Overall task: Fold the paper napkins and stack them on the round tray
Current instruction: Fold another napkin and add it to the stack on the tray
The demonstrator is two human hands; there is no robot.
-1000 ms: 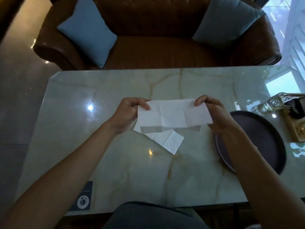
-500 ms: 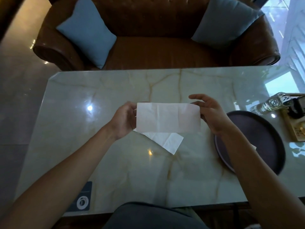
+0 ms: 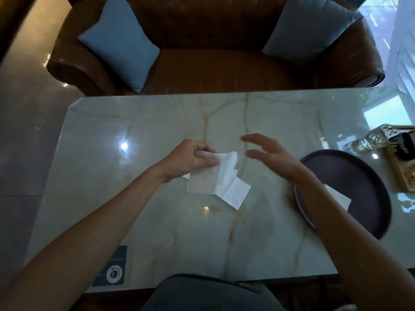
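My left hand point(image 3: 190, 159) pinches the top of a white paper napkin point(image 3: 207, 178), folded over and hanging just above the marble table point(image 3: 157, 221). Under it another white napkin point(image 3: 234, 194) lies flat on the table. My right hand point(image 3: 269, 156) hovers to the right of the held napkin with fingers spread, holding nothing. The dark round tray point(image 3: 363, 182) sits at the right, partly behind my right forearm. On it a folded white napkin point(image 3: 339, 197) shows beside my arm.
A clear glass bottle point(image 3: 372, 140) and a wooden holder point(image 3: 404, 167) stand at the far right edge. A small dark card point(image 3: 114, 269) lies at the near left edge. A brown leather sofa point(image 3: 213, 68) with blue cushions is beyond the table.
The napkin, held stretched wide between both hands, is now folded over into a narrower shape. My right hand has let go and opened; my left hand keeps the napkin.
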